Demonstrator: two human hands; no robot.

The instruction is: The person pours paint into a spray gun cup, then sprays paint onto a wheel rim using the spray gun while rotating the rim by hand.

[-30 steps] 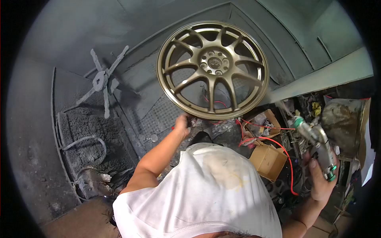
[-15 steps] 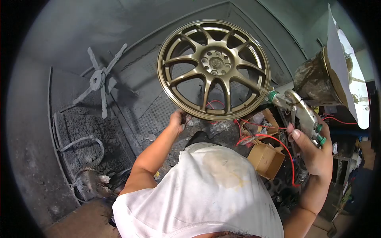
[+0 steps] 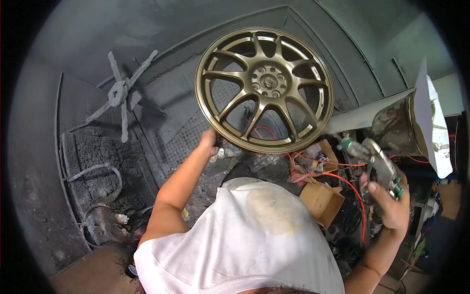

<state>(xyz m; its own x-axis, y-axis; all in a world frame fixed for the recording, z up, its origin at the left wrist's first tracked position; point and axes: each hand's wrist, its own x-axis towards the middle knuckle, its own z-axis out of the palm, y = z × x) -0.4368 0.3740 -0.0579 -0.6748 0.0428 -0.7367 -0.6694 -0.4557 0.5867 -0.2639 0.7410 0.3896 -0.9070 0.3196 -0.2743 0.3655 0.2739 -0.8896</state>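
A bronze alloy wheel [image 3: 269, 100] with paired spokes lies face up in front of me, raised above the floor. My left hand [image 3: 209, 142] is at its lower left edge, the fingers curled under the rim and partly hidden. In my right hand [image 3: 389, 198] is a silver spray gun [image 3: 379, 166] with green fittings, its nozzle pointing at the wheel's right edge from a short distance. Faint mist shows near the nozzle. A paint-stained cup [image 3: 394, 125] sits above the gun and moves with it, with a white sheet [image 3: 433, 122] over its top.
A grey-coated stand with several arms [image 3: 118, 93] is at the left, above a shaggy dark mat [image 3: 107, 157]. Grey booth walls [image 3: 156, 29] rise behind. A red hose [image 3: 350, 183] curves past an open cardboard box [image 3: 321, 202] on the cluttered floor.
The wheel has turned clockwise, and my left hand has shifted up and left with its edge. My right hand has moved the spray gun down and slightly right.
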